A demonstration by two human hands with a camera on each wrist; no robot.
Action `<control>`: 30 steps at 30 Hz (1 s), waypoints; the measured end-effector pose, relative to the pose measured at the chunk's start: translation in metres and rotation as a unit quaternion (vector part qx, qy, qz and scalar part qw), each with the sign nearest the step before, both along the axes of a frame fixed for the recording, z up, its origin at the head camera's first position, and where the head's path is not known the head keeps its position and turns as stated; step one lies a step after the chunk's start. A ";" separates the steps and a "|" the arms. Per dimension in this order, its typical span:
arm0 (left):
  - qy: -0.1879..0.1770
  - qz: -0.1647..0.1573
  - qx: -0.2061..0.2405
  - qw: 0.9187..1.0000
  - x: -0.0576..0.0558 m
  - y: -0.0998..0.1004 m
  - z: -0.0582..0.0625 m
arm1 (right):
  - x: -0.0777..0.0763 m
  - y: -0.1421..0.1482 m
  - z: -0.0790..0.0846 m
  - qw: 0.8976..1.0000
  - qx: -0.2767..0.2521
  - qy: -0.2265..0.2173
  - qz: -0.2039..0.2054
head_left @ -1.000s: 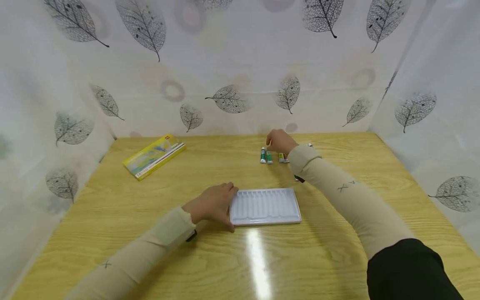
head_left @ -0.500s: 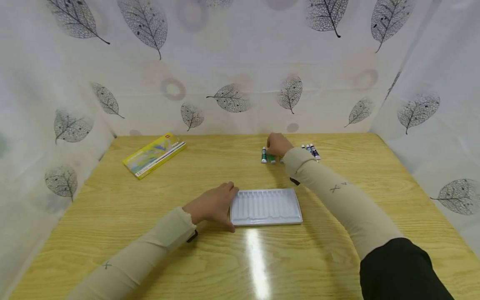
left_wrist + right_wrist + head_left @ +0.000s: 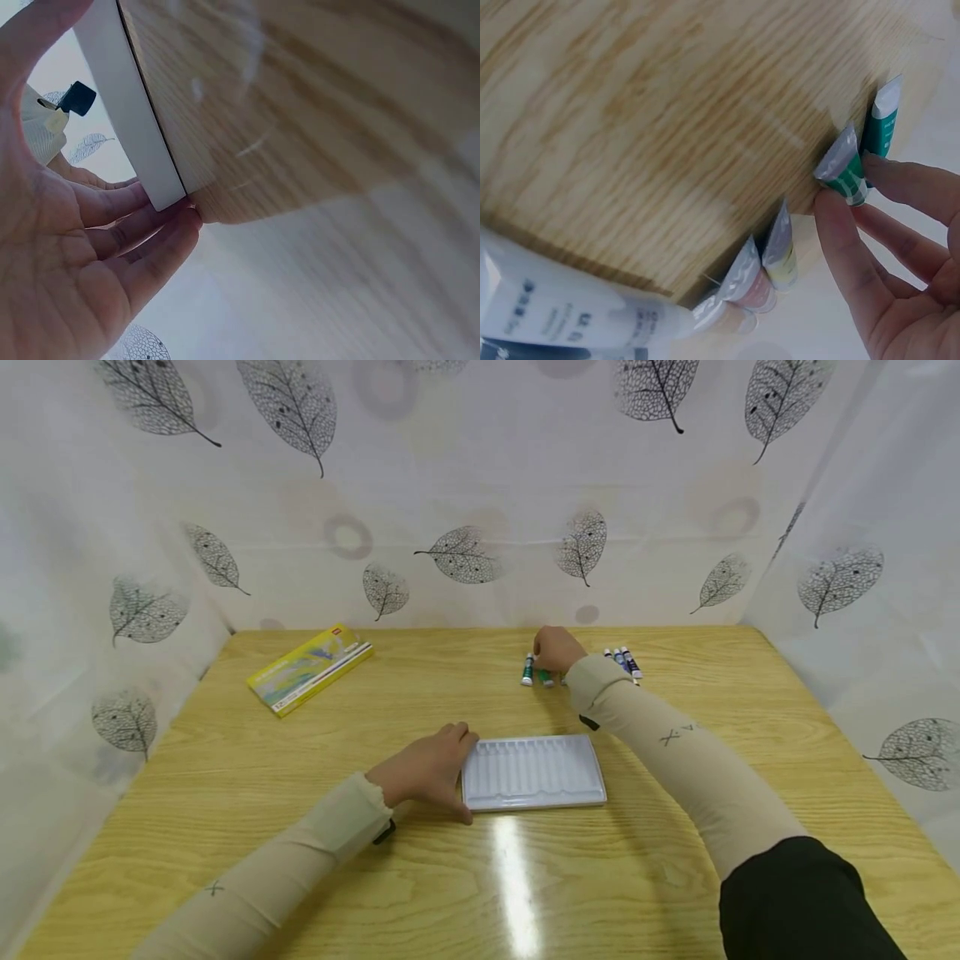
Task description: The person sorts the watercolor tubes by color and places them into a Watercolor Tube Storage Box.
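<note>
A white plastic tray (image 3: pixel 534 772) with narrow slots lies on the table. My left hand (image 3: pixel 431 770) holds its left end, thumb at the near corner and fingers at the far one; the left wrist view shows fingertips against the tray's edge (image 3: pixel 127 105). At the back, my right hand (image 3: pixel 558 649) pinches a green paint tube (image 3: pixel 846 174) between thumb and fingers. Right beside that lies a teal-green paint tube (image 3: pixel 527 671). Yellow (image 3: pixel 781 259) and red (image 3: pixel 754 285) paint tubes lie near the right hand, largely hidden by it in the head view.
Several blue paint tubes (image 3: pixel 621 660) lie right of the right wrist. A flat yellow box (image 3: pixel 311 670) rests at the back left of the wooden table (image 3: pixel 360 877). Leaf-print curtains (image 3: pixel 480 485) stand behind the table and along both sides.
My right hand has come slightly left and down onto the green paint tube, which is now tilted between its fingers. The blue tubes have come into fuller view. My left hand stays at the tray.
</note>
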State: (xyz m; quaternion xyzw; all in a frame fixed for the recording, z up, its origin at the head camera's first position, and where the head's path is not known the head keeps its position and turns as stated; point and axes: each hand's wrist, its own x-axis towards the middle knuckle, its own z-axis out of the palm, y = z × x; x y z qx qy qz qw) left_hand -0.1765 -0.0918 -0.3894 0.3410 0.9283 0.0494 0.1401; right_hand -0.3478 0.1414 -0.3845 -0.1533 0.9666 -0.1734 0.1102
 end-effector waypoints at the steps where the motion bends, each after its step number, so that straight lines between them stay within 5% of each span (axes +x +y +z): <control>1: 0.000 0.000 -0.001 1.000 0.000 0.000 0.000 | 0.000 0.000 0.000 1.000 0.000 -0.001 0.000; 23: -0.007 0.003 -0.004 1.000 -0.001 0.000 -0.003 | 0.010 0.008 0.006 0.998 -0.051 -0.020 -0.030; 30: -0.004 -0.001 -0.006 1.000 -0.001 -0.001 -0.002 | 0.028 0.009 0.023 0.996 -0.081 -0.016 -0.026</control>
